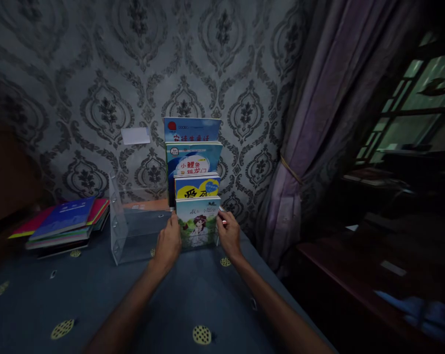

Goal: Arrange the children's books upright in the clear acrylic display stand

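left hand (169, 241): fingers curled at left edge of front book (197, 223), pinch or touch can't tell | right hand (230, 235): curled at right edge, same doubt | front book: standing between hands, clear rack's (118, 223) right end | three books (195, 160): behind grip, stepped higher

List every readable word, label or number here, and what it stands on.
"安徒生童话" (bottoms hidden): rearmost sky-blue paper book
"小鲤鱼跳龙门": deep-blue paper book
"爱", next character partly hidden: blue-and-yellow paper book
"我…个愿望", middle faint: front green paper book
Unreadable: lettering on flat blue booklet; covers' small print
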### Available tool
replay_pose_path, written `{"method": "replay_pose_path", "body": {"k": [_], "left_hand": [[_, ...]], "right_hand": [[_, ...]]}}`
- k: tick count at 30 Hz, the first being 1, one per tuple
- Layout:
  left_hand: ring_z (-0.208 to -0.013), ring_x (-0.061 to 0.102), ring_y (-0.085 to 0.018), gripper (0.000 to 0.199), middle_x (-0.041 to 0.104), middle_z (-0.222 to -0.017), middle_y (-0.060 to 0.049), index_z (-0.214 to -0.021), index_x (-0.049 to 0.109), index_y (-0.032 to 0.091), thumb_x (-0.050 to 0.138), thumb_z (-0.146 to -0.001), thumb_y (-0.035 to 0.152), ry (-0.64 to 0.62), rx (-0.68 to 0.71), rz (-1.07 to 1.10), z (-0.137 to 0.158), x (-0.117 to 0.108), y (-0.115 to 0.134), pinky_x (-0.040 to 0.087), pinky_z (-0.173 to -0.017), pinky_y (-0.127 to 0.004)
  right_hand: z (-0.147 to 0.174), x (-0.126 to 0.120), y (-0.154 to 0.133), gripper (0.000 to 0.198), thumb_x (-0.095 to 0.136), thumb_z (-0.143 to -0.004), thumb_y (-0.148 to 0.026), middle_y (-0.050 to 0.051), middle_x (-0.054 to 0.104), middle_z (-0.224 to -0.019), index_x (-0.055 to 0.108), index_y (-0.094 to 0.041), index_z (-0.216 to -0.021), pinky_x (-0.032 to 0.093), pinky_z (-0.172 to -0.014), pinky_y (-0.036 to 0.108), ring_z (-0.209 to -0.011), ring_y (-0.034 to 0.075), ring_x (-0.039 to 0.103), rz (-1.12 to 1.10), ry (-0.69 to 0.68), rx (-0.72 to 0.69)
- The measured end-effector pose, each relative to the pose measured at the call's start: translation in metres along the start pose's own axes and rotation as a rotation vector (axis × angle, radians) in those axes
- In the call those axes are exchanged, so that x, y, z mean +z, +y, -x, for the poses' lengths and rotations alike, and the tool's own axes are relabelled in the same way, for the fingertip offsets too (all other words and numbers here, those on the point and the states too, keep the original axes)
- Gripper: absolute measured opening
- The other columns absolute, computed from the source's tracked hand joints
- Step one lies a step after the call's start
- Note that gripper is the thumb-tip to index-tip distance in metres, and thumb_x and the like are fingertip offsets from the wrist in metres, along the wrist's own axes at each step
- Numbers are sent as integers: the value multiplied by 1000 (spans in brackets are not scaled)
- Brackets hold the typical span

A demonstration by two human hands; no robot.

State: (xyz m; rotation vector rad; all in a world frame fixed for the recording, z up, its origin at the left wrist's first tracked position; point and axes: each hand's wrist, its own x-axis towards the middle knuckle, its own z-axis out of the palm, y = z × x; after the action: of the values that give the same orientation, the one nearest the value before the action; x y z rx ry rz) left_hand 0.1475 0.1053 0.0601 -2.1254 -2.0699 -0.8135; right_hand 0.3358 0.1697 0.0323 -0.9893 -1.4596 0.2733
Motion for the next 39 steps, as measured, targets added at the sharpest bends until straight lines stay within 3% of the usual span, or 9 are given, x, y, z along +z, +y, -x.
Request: {"method": "replay_pose_path", "body": {"k": [5, 11, 18, 24, 32, 39], "left_hand": [[-105, 68, -27, 58, 64, -121, -19, -146, 29, 10, 35, -89, 0, 25, 41, 45, -2, 5, -6, 50, -86, -33], [-109, 67, -27, 66, 64, -121, -19, -153, 18, 11, 34, -89, 1, 23, 68, 71, -4, 8, -12, 49, -89, -33], [-108, 67, -28, 68, 65, -121, -20, -155, 14, 10, 34, -90, 4, 21, 51, 127, -6, 9, -12, 49, -89, -35], [-113, 65, -28, 62, 62, -129, -21, -155, 15, 12, 32, -96, 11, 47, 89, 213, -6, 11, -15, 49, -89, -35], [-110, 66, -27, 59, 61, -130, -20, -155, 18, 15, 33, -98, 15, 45, 83, 263, -7, 12, -17, 49, -88, -35], [-108, 66, -26, 56, 61, -130, -21, -152, 24, 12, 35, -98, 16, 49, 91, 238, -9, 13, -18, 49, -84, -33]], "right_hand": [[-8, 2, 3, 30, 52, -86, -38, 10, 63, -95, 70, -18, -98, 52, -67, 35, -84, 24, 61, -18, 3, 19], [-18, 17, 5, 26, 50, -83, -33, 9, 60, -95, 69, -21, -95, 53, -75, 39, -89, 25, 59, -36, 62, 5], [-19, 21, 8, 39, 51, -81, -33, 10, 63, -105, 65, -20, -115, 53, -79, 40, -95, 26, 61, -125, 81, 58], [-29, 18, -2, 30, 53, -81, -39, 10, 65, -99, 71, -21, -96, 53, -77, 40, -94, 28, 60, -130, 42, 63], [-32, 19, -4, 35, 56, -82, -51, 10, 66, -96, 72, -21, -93, 52, -79, 39, -92, 27, 60, -136, 67, 62], [-34, 14, -13, 30, 58, -78, -50, 7, 64, -85, 64, -22, -71, 50, -80, 39, -88, 26, 58, -178, 43, 85]]}}
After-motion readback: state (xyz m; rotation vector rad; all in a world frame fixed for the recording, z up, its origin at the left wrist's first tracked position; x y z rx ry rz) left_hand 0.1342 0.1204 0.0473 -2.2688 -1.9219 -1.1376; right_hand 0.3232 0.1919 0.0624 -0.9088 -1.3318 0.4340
